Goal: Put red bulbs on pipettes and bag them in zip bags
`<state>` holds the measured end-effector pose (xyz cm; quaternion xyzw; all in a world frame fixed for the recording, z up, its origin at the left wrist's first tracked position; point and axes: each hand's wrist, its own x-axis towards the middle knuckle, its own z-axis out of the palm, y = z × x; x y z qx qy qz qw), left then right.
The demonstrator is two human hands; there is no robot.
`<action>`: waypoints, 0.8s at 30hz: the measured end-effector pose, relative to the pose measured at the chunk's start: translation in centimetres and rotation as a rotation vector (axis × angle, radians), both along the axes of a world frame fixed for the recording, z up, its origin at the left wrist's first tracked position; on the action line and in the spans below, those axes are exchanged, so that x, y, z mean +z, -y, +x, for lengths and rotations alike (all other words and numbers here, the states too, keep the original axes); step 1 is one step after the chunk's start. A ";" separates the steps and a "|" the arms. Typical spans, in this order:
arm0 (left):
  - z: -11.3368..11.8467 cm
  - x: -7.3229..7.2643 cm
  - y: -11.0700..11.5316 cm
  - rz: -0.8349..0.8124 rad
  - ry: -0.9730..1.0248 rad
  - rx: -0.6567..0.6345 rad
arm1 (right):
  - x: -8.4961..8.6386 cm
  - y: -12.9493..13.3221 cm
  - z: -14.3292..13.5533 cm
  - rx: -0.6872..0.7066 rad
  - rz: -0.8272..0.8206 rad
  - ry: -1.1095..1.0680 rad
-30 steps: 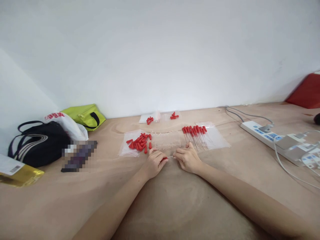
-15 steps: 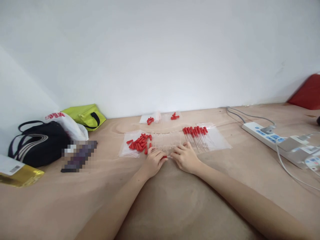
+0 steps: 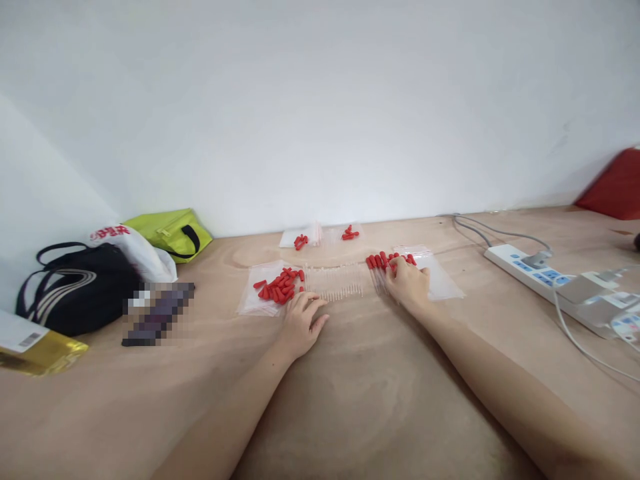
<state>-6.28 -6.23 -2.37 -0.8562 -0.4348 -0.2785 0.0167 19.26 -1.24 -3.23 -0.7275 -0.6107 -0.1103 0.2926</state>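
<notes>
My left hand rests on the table with its fingers apart and nothing in it, beside a pile of loose red rubber bulbs on a plastic bag. A row of thin clear tubes lies just beyond its fingertips. Over to the right, my right hand is closed at the red-capped tubes, which lie partly on another clear bag. Its fingers cover part of those tubes, and whatever is between the fingertips is too small to make out.
Two small bags with red bulbs lie near the wall. A black bag, a green bag and a pixelated dark object are at the left. A power strip with cables is at the right.
My right hand has moved right and away from my left hand, to the red-capped tubes. The red bulb and tube formerly held between both hands have left my left hand, whose fingers have opened.
</notes>
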 end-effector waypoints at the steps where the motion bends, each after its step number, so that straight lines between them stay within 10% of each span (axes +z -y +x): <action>1: 0.0 0.0 0.0 -0.006 -0.004 0.002 | -0.1 -0.1 0.0 -0.003 -0.019 0.003; 7: 0.1 -0.1 0.1 -0.009 -0.035 0.042 | -0.2 -0.2 -0.4 0.012 -0.094 0.027; 14: -0.7 0.4 -0.4 0.058 -0.069 0.534 | 0.9 0.0 -3.0 0.121 -0.185 0.048; 24: -1.5 0.0 -1.8 0.092 -0.133 0.596 | 2.5 -1.3 -5.9 0.046 -0.523 0.038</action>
